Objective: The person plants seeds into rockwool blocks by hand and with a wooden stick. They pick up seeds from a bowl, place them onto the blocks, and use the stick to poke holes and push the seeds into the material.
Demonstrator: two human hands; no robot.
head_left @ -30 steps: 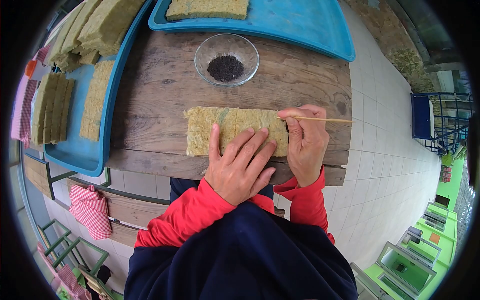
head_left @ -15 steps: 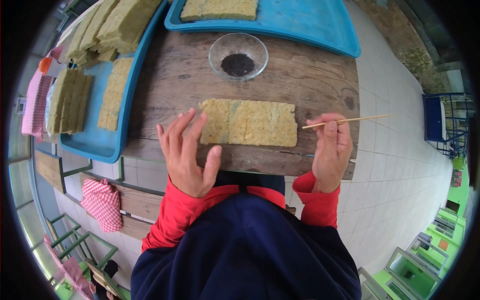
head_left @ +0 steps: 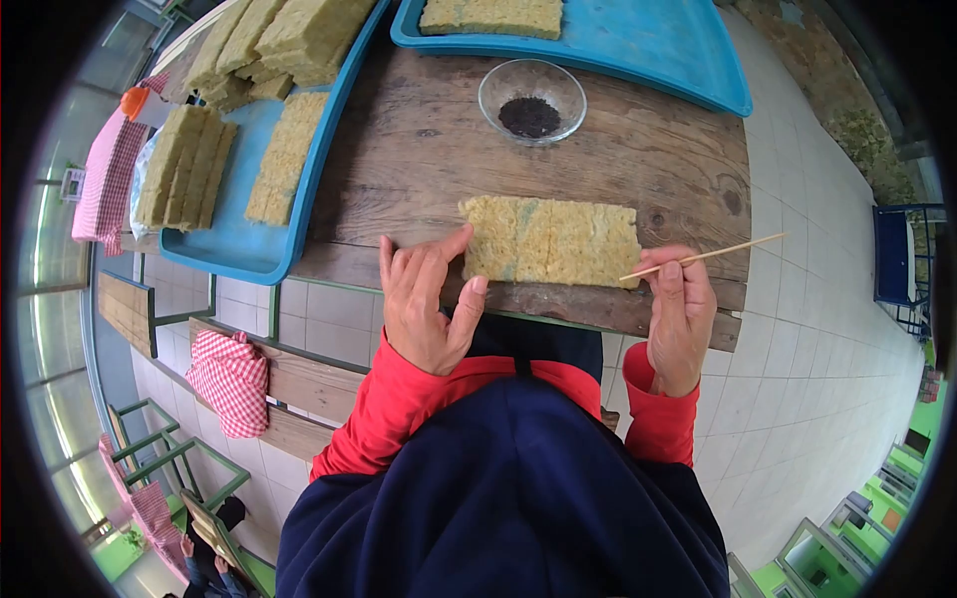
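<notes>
On table [head_left: 419, 149]: 1 slab [head_left: 548, 241], open left hand [head_left: 424, 299], right hand [head_left: 681, 319] pinching 1 skewer [head_left: 703, 256].

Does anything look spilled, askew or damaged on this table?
Nothing stands out. The slab lies flat near the table edge, seeds stay inside the glass bowl, and the right hand holds the stick.

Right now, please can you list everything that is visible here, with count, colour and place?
slab: one, yellow-green, table front edge
stick: one, pale, in right hand
glass bowl: one, clear, dark seeds inside, table centre
trays: two, blue, left and top, holding slabs
table: one, weathered wood
checked cloth: red-white, on bench below
left hand: open, touching the slab's left end
right hand: shut on stick
</notes>
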